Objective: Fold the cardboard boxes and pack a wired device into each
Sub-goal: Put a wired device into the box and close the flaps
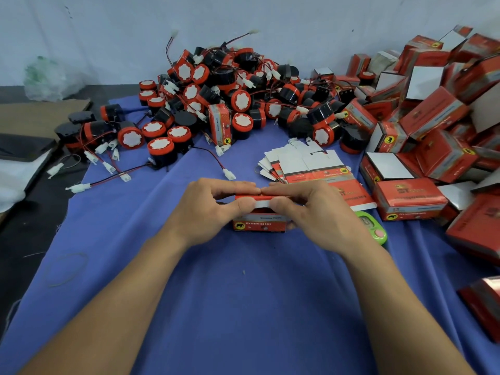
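Observation:
A small red cardboard box (260, 224) stands on the blue cloth (243, 307) at the centre. My left hand (209, 209) and my right hand (315, 212) grip it from either side. Both thumbs and forefingers pinch its white top flap. What is inside the box is hidden. Beyond it lies a big heap of red-and-black wired devices (216, 98) with white plugs. A fanned stack of flat unfolded boxes (311, 165) lies just right of centre.
A pile of folded red boxes (433, 125) fills the right side, one upright box (220, 124) stands among the devices. A green counter (373, 228) sits by my right hand. Cardboard and a plastic bag (48, 79) lie at the left, off the cloth.

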`<action>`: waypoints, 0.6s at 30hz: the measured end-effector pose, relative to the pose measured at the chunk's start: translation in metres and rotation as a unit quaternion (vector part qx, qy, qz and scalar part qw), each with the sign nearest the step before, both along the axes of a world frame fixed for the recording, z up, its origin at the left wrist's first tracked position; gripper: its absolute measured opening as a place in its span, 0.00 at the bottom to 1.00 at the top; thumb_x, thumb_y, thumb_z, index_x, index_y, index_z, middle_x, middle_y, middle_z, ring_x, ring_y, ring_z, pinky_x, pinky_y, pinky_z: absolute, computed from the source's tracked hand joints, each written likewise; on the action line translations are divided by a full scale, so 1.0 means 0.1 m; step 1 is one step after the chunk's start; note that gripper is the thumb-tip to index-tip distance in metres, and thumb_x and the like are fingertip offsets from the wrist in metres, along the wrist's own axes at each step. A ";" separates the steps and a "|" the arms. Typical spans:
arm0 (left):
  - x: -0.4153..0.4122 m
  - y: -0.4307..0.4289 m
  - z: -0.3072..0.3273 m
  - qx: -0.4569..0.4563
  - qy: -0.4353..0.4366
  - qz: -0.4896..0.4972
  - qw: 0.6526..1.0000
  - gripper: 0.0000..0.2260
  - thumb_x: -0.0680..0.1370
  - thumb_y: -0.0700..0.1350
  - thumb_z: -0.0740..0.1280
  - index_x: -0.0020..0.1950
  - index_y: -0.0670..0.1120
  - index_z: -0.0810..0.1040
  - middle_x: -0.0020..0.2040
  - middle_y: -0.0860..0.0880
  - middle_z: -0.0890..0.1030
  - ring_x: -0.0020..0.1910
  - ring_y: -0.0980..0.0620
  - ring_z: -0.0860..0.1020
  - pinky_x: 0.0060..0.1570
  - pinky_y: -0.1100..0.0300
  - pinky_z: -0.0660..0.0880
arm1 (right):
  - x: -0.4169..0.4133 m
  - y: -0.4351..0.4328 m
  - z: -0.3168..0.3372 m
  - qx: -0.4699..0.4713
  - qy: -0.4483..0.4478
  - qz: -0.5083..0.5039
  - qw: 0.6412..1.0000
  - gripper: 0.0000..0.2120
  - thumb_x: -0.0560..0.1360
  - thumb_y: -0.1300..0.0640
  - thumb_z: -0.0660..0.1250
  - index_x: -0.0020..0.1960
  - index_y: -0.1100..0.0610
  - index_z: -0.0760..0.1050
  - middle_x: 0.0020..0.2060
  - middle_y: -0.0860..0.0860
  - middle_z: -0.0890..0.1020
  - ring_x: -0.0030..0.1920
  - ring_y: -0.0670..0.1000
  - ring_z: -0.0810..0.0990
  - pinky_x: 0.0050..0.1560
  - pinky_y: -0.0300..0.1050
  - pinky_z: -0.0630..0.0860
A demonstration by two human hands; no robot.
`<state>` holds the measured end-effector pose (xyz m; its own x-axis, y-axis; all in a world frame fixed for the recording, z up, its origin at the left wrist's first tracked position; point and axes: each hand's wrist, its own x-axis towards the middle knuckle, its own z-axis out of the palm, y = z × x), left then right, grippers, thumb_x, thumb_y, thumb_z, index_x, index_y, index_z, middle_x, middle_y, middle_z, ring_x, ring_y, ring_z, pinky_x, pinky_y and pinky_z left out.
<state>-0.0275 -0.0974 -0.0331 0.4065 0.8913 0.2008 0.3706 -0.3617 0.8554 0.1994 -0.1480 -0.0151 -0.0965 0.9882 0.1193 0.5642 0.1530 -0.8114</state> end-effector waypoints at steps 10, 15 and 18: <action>0.00 0.00 -0.01 -0.023 -0.006 -0.014 1.000 0.19 0.72 0.65 0.68 0.61 0.62 0.84 0.62 0.64 0.83 0.66 0.65 0.77 0.67 0.57 0.74 | -0.09 -0.07 -0.06 -0.004 0.040 -0.041 0.998 0.13 0.78 0.51 0.73 0.61 0.41 0.83 0.52 0.28 0.81 0.59 0.32 0.77 0.58 0.27 0.71; 0.01 0.02 -0.02 -0.076 -0.052 -0.021 0.996 0.17 0.73 0.51 0.71 0.62 0.57 0.85 0.65 0.58 0.83 0.68 0.62 0.77 0.69 0.56 0.75 | -0.32 -0.14 -0.13 0.024 0.069 -0.084 0.994 0.15 0.78 0.59 0.71 0.60 0.41 0.84 0.66 0.39 0.80 0.68 0.37 0.74 0.68 0.38 0.73; 0.02 0.01 -0.01 -0.094 -0.080 -0.028 0.992 0.15 0.74 0.46 0.72 0.60 0.57 0.85 0.66 0.57 0.82 0.68 0.65 0.76 0.64 0.64 0.75 | -0.32 -0.13 -0.14 0.008 0.089 -0.048 0.995 0.16 0.79 0.61 0.70 0.60 0.44 0.84 0.68 0.41 0.79 0.73 0.40 0.69 0.75 0.48 0.68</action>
